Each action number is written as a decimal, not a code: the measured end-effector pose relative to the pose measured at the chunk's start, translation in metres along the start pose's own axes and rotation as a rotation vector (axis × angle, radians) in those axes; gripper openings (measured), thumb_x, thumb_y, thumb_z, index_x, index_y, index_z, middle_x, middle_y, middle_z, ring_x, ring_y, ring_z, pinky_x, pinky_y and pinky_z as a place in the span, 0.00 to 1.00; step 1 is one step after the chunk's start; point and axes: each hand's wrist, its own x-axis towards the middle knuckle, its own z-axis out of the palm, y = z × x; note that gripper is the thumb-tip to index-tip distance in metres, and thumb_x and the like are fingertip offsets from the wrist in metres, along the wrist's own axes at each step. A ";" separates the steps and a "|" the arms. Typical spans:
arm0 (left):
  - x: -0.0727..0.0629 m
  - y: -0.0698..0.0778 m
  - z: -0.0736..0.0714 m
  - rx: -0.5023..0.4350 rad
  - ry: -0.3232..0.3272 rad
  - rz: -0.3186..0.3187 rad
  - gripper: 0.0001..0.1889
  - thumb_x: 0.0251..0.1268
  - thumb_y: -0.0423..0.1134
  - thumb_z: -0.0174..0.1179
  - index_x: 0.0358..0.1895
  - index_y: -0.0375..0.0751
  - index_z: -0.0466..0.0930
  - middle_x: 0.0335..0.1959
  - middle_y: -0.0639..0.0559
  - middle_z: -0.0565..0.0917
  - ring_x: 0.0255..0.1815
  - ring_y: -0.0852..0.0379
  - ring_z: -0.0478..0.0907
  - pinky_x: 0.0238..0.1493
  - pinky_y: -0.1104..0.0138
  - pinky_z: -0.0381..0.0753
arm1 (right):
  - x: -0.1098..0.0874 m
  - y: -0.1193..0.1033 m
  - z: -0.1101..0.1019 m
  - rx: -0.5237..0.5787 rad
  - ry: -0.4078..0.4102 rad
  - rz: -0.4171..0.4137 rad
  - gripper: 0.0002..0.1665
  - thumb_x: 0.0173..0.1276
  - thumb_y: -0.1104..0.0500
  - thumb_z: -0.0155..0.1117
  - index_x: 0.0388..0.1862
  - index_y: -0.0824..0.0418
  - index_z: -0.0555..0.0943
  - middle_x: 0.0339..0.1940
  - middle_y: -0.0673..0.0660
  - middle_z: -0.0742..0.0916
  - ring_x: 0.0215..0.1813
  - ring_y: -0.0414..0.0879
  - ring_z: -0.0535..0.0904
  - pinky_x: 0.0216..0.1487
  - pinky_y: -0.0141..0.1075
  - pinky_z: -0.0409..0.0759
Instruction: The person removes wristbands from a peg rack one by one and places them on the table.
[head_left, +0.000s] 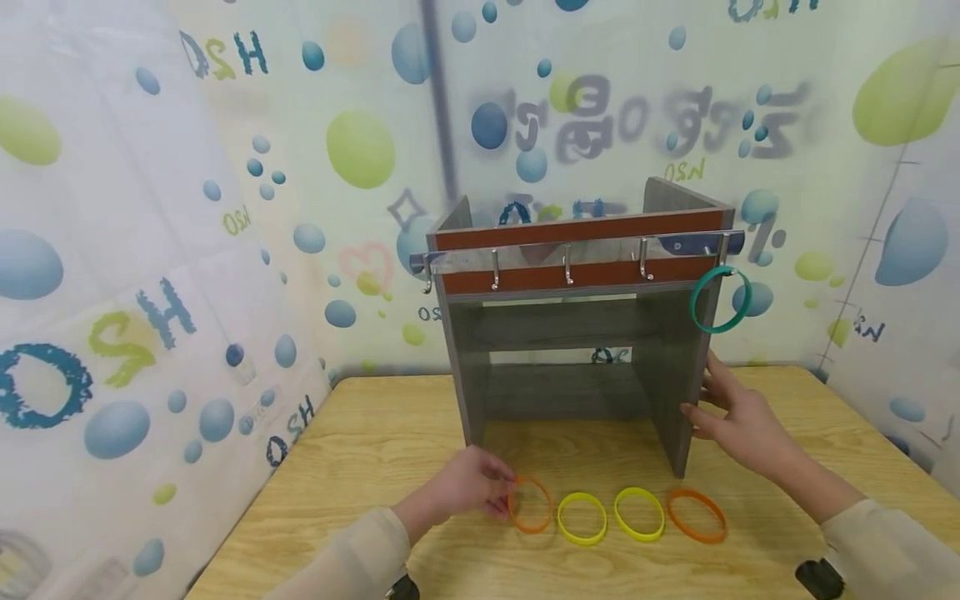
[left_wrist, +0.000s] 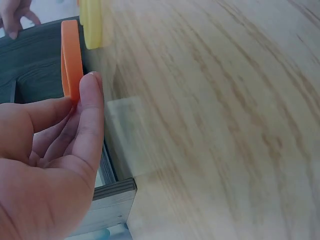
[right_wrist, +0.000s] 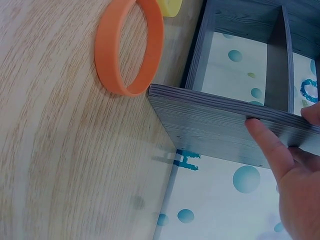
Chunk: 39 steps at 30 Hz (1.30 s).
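Observation:
My left hand [head_left: 471, 485] pinches an orange silicone wristband [head_left: 531, 527] between thumb and fingers, and the band stands on edge in the left wrist view. My right hand [head_left: 742, 421] holds the right side panel of a grey wooden shelf [head_left: 570, 325], with fingertips at its front edge in the right wrist view. Across the shelf's top front runs a metal hook rail [head_left: 525, 257] with several hooks. A green wristband [head_left: 699, 315] hangs from the rightmost hook.
On the wooden table [head_left: 390, 417] before the shelf lie two yellow wristbands, the left one [head_left: 581, 542] and the right one [head_left: 637, 535]. Another orange wristband [head_left: 697, 537] lies right of them. A patterned curtain [head_left: 300, 167] surrounds the table.

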 end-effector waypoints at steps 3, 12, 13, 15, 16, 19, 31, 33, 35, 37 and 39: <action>0.001 -0.001 0.003 0.016 -0.001 -0.004 0.09 0.72 0.26 0.65 0.49 0.22 0.87 0.31 0.34 0.91 0.28 0.47 0.91 0.33 0.58 0.94 | 0.000 -0.001 0.000 0.004 -0.001 -0.002 0.59 0.80 0.62 0.64 0.91 0.45 0.34 0.78 0.84 0.68 0.72 0.79 0.75 0.43 0.45 0.94; 0.002 -0.002 0.009 0.007 -0.013 -0.031 0.08 0.72 0.25 0.65 0.49 0.24 0.88 0.31 0.34 0.90 0.28 0.50 0.90 0.35 0.57 0.95 | 0.001 0.000 0.000 0.006 -0.001 0.001 0.59 0.80 0.62 0.64 0.90 0.44 0.34 0.79 0.83 0.68 0.72 0.79 0.75 0.42 0.44 0.94; 0.002 -0.002 0.009 0.006 -0.011 -0.034 0.08 0.72 0.25 0.65 0.49 0.24 0.88 0.31 0.34 0.90 0.28 0.50 0.90 0.35 0.57 0.95 | 0.001 0.000 0.000 0.007 -0.002 0.002 0.59 0.80 0.62 0.64 0.90 0.44 0.34 0.79 0.83 0.67 0.72 0.79 0.74 0.43 0.44 0.94; 0.002 -0.002 0.010 0.005 -0.007 -0.039 0.08 0.73 0.26 0.65 0.49 0.25 0.89 0.31 0.35 0.90 0.28 0.50 0.90 0.35 0.57 0.95 | 0.001 0.000 0.000 0.011 -0.003 0.004 0.59 0.80 0.62 0.64 0.90 0.44 0.34 0.79 0.83 0.67 0.72 0.79 0.74 0.43 0.44 0.94; 0.002 -0.002 0.010 0.001 -0.005 -0.040 0.08 0.73 0.25 0.65 0.49 0.25 0.89 0.31 0.35 0.90 0.28 0.50 0.90 0.35 0.57 0.95 | 0.001 0.000 0.000 0.012 -0.003 0.004 0.59 0.80 0.62 0.64 0.90 0.45 0.34 0.79 0.83 0.67 0.72 0.79 0.74 0.43 0.44 0.94; 0.002 -0.002 0.010 -0.001 -0.001 -0.041 0.08 0.73 0.25 0.65 0.49 0.25 0.89 0.32 0.36 0.90 0.29 0.49 0.90 0.36 0.57 0.95 | 0.000 -0.002 -0.001 0.014 -0.002 0.005 0.59 0.80 0.62 0.63 0.91 0.46 0.34 0.78 0.84 0.67 0.72 0.80 0.73 0.43 0.45 0.94; 0.002 -0.003 0.012 0.006 0.011 -0.048 0.06 0.72 0.24 0.65 0.46 0.25 0.89 0.30 0.41 0.88 0.27 0.55 0.87 0.34 0.59 0.94 | -0.001 0.001 0.001 0.029 0.003 0.003 0.59 0.79 0.63 0.64 0.91 0.45 0.35 0.78 0.84 0.68 0.72 0.81 0.73 0.42 0.44 0.94; 0.002 -0.002 0.012 0.012 0.013 -0.045 0.06 0.72 0.24 0.65 0.46 0.25 0.89 0.31 0.40 0.89 0.27 0.54 0.88 0.34 0.59 0.94 | -0.001 0.001 0.001 0.030 0.003 0.003 0.59 0.79 0.63 0.64 0.91 0.44 0.35 0.78 0.84 0.68 0.72 0.80 0.73 0.42 0.44 0.94; 0.002 -0.002 0.011 0.014 0.016 -0.040 0.07 0.72 0.24 0.65 0.46 0.25 0.89 0.32 0.39 0.89 0.28 0.53 0.88 0.34 0.59 0.94 | -0.001 0.001 0.001 0.032 0.003 0.003 0.59 0.79 0.63 0.64 0.91 0.44 0.35 0.78 0.83 0.68 0.72 0.80 0.73 0.42 0.44 0.94; 0.002 -0.002 0.011 0.017 0.016 -0.043 0.07 0.72 0.24 0.65 0.47 0.25 0.89 0.32 0.39 0.89 0.28 0.53 0.88 0.34 0.59 0.94 | 0.000 0.001 0.001 0.030 0.005 0.001 0.59 0.79 0.63 0.64 0.91 0.44 0.35 0.78 0.83 0.68 0.72 0.80 0.73 0.42 0.44 0.94; 0.002 -0.001 0.011 0.018 0.015 -0.044 0.06 0.71 0.25 0.65 0.46 0.25 0.89 0.32 0.39 0.90 0.28 0.54 0.88 0.34 0.59 0.94 | 0.000 0.001 0.001 0.028 0.006 -0.003 0.59 0.79 0.63 0.64 0.91 0.44 0.35 0.78 0.84 0.68 0.72 0.80 0.73 0.42 0.44 0.94</action>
